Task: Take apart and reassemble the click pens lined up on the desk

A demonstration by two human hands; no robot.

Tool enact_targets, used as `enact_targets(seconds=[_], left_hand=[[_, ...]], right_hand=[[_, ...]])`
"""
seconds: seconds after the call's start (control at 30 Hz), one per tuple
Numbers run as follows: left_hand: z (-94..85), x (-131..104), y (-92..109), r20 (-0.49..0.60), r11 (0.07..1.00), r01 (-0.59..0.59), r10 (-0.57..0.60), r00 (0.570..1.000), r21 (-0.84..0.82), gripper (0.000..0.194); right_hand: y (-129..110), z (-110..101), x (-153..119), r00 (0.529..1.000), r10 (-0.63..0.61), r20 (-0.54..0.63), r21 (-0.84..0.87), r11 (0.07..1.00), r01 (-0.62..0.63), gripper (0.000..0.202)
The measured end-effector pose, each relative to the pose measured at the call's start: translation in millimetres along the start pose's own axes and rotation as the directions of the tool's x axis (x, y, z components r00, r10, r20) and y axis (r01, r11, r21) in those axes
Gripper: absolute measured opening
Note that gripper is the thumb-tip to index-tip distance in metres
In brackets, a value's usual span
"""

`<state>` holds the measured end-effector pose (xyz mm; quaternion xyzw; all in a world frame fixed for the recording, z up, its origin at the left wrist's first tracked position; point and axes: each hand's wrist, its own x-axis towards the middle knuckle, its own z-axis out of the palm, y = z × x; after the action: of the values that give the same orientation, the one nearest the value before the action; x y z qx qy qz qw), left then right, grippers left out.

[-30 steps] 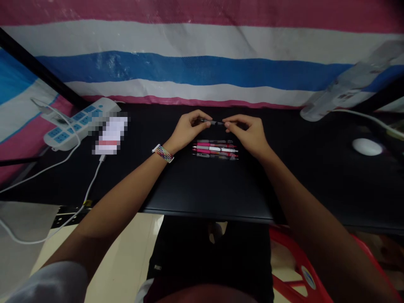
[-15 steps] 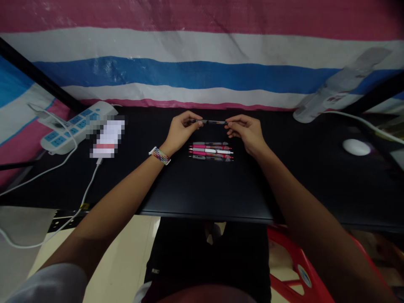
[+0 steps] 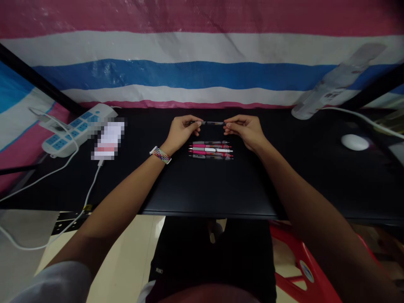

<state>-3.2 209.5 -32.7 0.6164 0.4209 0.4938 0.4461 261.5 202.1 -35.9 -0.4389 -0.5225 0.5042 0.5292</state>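
Observation:
A dark pen is held level just above the black table, one end pinched by my left hand and the other by my right hand. Right below it, several pens lie side by side in a neat row, some pink, one white, others grey. A colourful band is around my left wrist.
A white and blue power strip with cables and a blurred white item lie at the left. A white mouse sits at the right. A white lamp-like device leans at the back right. A red stool stands below the table edge.
My hands have drawn slightly apart along the dark pen, so more of its length shows between them. The row of pens has not moved.

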Motion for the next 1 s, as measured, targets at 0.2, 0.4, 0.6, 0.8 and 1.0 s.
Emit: enact_targets(seconds=[0.2,0.4,0.6,0.8,1.0], left_hand=[[0.5,-0.1,-0.9,0.017,1.0,0.009,-0.009,1.0,-0.009,0.01],[4.7,3.8,-2.3,-0.035,0.999,-0.016,0.018,0.999,0.041,0.05],[2.2,6.9,-2.1,-0.017,0.992,-0.088,0.09,0.996,0.095,0.011],[2.1,6.5,-5.9,-0.027,0.99,-0.101,0.104,0.994,0.099,0.031],[2.5,7.0,-7.2,-0.003,0.992,-0.093,0.094,0.996,0.082,0.029]], right_hand=[[-0.1,-0.4,0.3,1.0,-0.004,0.01,0.007,1.0,0.004,0.022],[-0.8,1.7,1.3,1.0,0.011,0.017,0.018,1.0,-0.012,0.023],[-0.4,0.3,3.2,1.0,0.011,0.026,0.055,0.998,-0.013,0.018],[1.5,-0.5,4.5,0.999,0.016,0.032,0.067,0.998,-0.019,0.021],[3.6,-2.1,6.5,1.0,0.022,0.015,0.065,0.998,-0.023,0.023]])
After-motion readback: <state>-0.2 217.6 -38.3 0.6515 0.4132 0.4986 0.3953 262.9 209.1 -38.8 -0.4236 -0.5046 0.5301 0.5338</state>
